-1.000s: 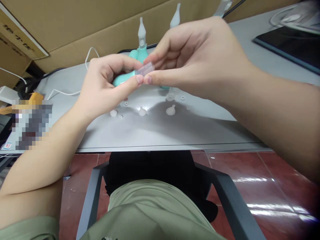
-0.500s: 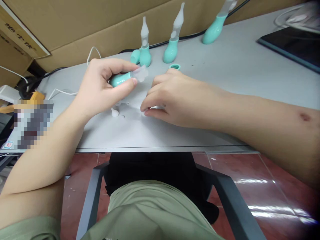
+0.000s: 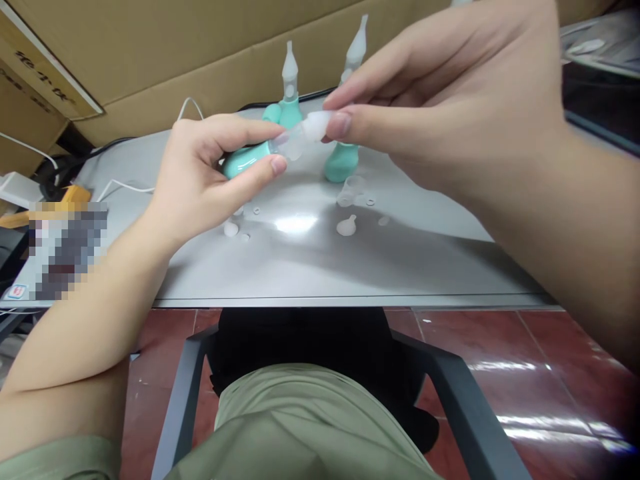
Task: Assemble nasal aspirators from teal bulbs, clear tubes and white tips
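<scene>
My left hand (image 3: 215,167) is closed round a teal nasal aspirator bulb (image 3: 246,159), which lies on its side in the grip with a clear tube (image 3: 291,145) pointing right. Between the thumb and fingers of my right hand (image 3: 440,93) is a white nozzle tip (image 3: 317,125). Its wide end meets the mouth of the clear tube; whether it is pushed on I cannot tell. My right fingers hide the nozzle's thin end. Behind them stand a nasal aspirator (image 3: 289,80) with its white tip up and a second one (image 3: 342,162), partly covered by my right hand.
Small parts lie on the grey table (image 3: 260,280): a clear tube piece (image 3: 351,191), a white flap (image 3: 347,226), a small ring (image 3: 371,202) and a white round piece (image 3: 231,229). A cardboard wall (image 3: 200,53) rises behind. A dark flat object (image 3: 600,143) sits at right.
My right hand has risen from the table with the white nozzle tip and brought it to the tube's open end. My left hand has hardly moved. Small parts it covered now show.
</scene>
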`<action>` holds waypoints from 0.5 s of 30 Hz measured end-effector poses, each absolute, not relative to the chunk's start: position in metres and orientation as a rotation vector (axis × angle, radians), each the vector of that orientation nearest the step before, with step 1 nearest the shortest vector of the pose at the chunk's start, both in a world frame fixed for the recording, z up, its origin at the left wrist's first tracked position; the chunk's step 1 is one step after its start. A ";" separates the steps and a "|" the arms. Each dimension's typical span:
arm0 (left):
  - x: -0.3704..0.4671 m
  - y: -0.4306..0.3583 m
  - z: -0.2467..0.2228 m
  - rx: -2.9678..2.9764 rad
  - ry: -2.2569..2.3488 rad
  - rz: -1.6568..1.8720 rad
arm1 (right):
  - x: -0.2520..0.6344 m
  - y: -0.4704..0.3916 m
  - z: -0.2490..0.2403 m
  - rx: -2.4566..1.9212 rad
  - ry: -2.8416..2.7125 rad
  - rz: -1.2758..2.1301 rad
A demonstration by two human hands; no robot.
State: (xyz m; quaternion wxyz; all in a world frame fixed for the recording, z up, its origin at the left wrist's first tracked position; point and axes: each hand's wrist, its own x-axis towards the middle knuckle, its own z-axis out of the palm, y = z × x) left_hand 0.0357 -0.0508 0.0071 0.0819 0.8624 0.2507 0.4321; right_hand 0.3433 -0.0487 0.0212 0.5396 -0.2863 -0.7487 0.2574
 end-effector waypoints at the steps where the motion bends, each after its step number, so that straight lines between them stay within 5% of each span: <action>1: 0.037 -0.054 0.009 2.565 0.760 1.284 | 0.342 -0.050 0.021 -0.664 -1.776 0.632; 15: 0.037 -0.060 0.011 2.630 0.669 1.334 | 0.348 -0.074 0.023 -0.794 -1.945 0.420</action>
